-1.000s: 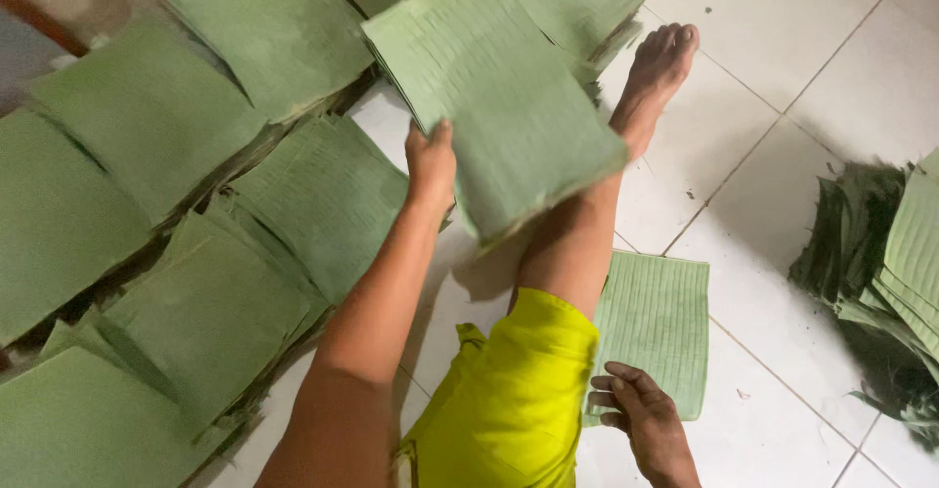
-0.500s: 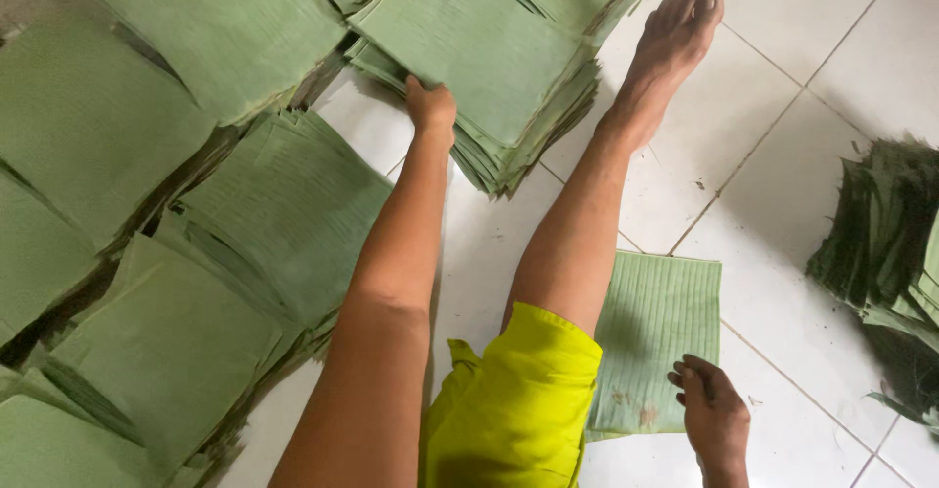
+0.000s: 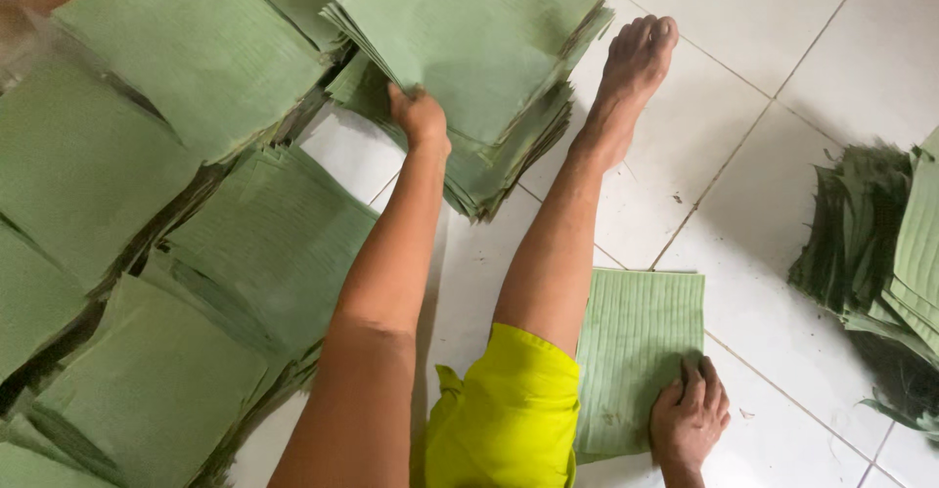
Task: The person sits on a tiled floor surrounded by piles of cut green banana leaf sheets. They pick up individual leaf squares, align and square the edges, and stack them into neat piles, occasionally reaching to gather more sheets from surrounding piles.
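1. Your left hand (image 3: 419, 116) reached forward at full arm's length and clenched the near edge of the top bundle of green leaf squares (image 3: 469, 33), fingers tucked under the sheets, thumb side on top.
2. That bundle lay askew on a lower stack of leaf squares (image 3: 499, 160), which rested on the white tiled floor (image 3: 782, 67) just left of your bare foot (image 3: 636, 67).
3. Your right hand (image 3: 690, 420) lay flat, fingers spread and grasping nothing, pressing on the near right corner of a single leaf sheet (image 3: 641, 341) on the floor.
4. That sheet lay beside your outstretched leg (image 3: 553, 253), its left edge hidden under the yellow shorts (image 3: 509, 415).
5. To your left, more stacks of cut leaf squares (image 3: 196, 224) overlapped one another, reaching from the upper edge of the view down to the lower left corner.
6. At the far right, well apart from both hands, sat a darker pile of leaf pieces (image 3: 866, 234) with ragged edges.
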The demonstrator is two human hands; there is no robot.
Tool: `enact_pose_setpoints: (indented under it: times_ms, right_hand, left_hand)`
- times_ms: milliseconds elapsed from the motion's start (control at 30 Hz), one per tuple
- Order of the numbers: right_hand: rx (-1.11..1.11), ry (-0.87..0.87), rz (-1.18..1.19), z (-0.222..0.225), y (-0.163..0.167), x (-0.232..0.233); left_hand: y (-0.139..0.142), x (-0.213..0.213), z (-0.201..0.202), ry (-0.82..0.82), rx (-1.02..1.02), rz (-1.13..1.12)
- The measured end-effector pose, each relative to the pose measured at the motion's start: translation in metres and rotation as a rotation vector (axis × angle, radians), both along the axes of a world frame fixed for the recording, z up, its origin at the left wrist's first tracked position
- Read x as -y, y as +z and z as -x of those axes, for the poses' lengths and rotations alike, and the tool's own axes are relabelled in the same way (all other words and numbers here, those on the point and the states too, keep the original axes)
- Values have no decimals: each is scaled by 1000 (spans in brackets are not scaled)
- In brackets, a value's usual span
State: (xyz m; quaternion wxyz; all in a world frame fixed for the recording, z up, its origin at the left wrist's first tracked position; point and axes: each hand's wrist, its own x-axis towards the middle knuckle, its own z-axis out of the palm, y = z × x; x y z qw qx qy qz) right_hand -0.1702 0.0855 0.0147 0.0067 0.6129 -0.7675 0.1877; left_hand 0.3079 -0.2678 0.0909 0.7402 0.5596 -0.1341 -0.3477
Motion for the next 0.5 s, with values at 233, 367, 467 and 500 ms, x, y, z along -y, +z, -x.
enact_pose_setpoints:
  times_ms: [233, 367, 467, 500]
  right_hand:
    - [-49, -31, 108, -8, 3, 4]
    - [-88, -34, 152, -4, -7, 9]
    - [-90, -50, 131, 1, -15, 8]
    - [-83, -52, 133, 3, -17, 8]
  left_hand:
    - [87, 68, 35, -63, 39, 199]
    - [93, 130, 54, -42, 65, 272]
    - [82, 160, 63, -23, 50, 74]
    - [68, 160, 65, -52, 62, -4]
